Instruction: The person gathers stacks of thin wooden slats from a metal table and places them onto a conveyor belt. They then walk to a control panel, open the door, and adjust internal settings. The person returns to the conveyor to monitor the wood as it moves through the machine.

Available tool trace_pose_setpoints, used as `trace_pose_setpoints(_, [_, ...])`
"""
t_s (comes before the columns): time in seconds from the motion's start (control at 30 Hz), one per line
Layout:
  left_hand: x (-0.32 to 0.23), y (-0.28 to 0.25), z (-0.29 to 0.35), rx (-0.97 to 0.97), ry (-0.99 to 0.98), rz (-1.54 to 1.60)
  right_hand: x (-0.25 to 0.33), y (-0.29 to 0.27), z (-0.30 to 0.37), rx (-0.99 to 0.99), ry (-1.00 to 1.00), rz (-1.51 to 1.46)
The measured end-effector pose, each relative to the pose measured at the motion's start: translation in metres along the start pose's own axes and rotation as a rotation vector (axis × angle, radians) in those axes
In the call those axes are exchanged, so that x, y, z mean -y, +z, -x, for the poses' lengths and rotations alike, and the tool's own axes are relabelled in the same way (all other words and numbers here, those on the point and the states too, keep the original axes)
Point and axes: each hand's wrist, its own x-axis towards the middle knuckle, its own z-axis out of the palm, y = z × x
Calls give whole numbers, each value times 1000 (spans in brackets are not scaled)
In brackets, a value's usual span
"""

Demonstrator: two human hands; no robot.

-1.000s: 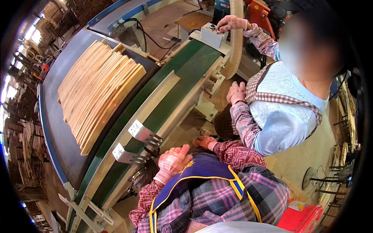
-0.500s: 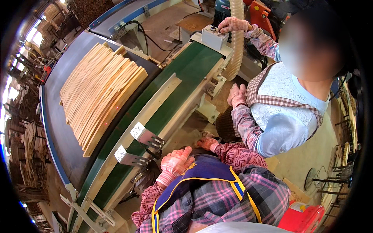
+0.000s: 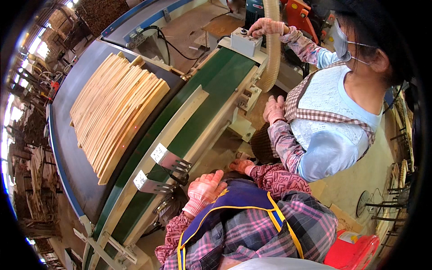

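My left hand (image 3: 204, 193), in a pink-and-white knit glove, rests against the front of my dark blue apron (image 3: 243, 200). Its fingers lie stretched out, and it holds nothing. A little farther off, my right hand (image 3: 243, 166), also gloved, sits beyond the apron with its fingers loosely apart and partly hidden; nothing shows in it. Nearest to the hands is a green conveyor belt (image 3: 193, 126) with a metal guide rail and two slotted metal brackets (image 3: 168, 159). Beyond it a fanned row of wooden strips (image 3: 119, 112) lies on a dark curved belt (image 3: 78, 150).
At right a co-worker in a checked apron (image 3: 299, 96) has one gloved hand (image 3: 265, 28) at a white control box (image 3: 246, 42) and the other low. A ribbed clear hose (image 3: 271, 58) hangs beside the box. A red bucket (image 3: 353, 252) stands behind my right side.
The view has shifted slightly. My hands stay in place, and the wooden strips hold their position on the belt. The co-worker's hand remains at the control box.
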Motion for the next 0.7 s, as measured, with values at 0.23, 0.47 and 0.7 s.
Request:
trace_pose_setpoints(0.23, [0,3,-3,-22,18,11,4,-10,4,26,41,-38])
trace_pose_setpoints(0.47, [7,14,-4,-69,30,-9,17,-33,18,39,4,-12])
trace_pose_setpoints(0.7, [12,18,-3,-92,60,-15,19,-29,18,11,-22,67])
